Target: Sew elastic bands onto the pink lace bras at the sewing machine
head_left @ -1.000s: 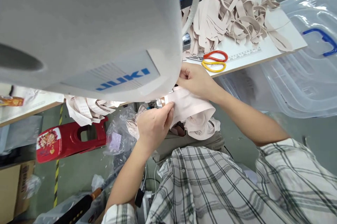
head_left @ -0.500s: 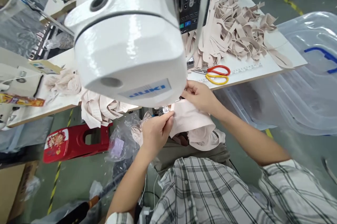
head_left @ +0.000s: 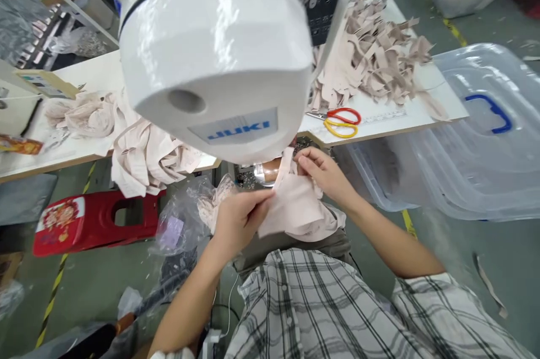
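A white sewing machine head (head_left: 215, 49) fills the upper middle of the head view. Just below it I hold a pale pink fabric piece (head_left: 295, 207) over my lap. My left hand (head_left: 238, 215) pinches the fabric's left edge, fingers closed. My right hand (head_left: 323, 170) grips the fabric's upper part just under the machine, fingers curled. A shiny metal part (head_left: 265, 170) of the machine shows between my hands and the machine head.
Red and yellow scissors (head_left: 340, 121) lie on the white table (head_left: 430, 108) beside a heap of beige strips (head_left: 375, 55). Pink fabric pieces (head_left: 143, 156) hang off the table at left. Clear plastic bins (head_left: 476, 139) stand right, a red stool (head_left: 97, 218) left, a plastic bag (head_left: 181, 221) below.
Both hands have drawn the pink fabric down and away from under the machine toward my lap. The camera has tilted up, showing more of the machine head.
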Tool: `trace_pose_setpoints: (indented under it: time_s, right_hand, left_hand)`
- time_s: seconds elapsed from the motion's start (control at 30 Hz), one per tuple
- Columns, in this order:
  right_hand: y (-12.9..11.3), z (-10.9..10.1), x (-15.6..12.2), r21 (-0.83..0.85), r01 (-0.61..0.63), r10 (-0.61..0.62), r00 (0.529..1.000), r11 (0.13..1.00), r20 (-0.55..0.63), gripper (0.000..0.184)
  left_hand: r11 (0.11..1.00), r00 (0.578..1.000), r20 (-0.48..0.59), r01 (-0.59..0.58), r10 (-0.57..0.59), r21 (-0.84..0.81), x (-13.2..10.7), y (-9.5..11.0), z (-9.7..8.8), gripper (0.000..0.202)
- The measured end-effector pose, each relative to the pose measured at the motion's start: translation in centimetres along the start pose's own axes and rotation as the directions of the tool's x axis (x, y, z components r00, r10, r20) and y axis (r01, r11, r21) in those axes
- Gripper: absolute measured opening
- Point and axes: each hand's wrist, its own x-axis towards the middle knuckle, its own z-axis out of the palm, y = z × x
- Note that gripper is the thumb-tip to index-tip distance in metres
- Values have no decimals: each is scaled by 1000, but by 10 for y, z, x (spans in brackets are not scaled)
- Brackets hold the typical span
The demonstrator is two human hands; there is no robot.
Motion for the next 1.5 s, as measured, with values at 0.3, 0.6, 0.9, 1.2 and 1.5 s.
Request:
trace_pose_setpoints:
  time_s: [0.3,0.6,0.9,1.2,1.5]
  right_hand:
    - [93,-8,-86,-464,-16,-73,982,886,-173,44]
    - [66,-35,-102,-214,-65,66,998,975,-4,24]
    - [-17,-33,-113,-149,123,-78,958,981,275,3]
    - [-51,-96,97,-553,-59,-132,945,831,-298,31]
    - [-80,-116,134,-425,-93,-1,976,900,-217,22]
  left_hand:
    - [666,691,-14,691,-723,-282,-64,-62,32,53]
    - [861,856,-107,508,-506,-17,-43,-58,23,28]
    - [651,797,598,497,-81,-574,-6,0,107,61]
    - [341,700,620,714,-354,-611,-2,11,115,59]
    - [330,752,568,658,-336,-677,-10,10,93,59]
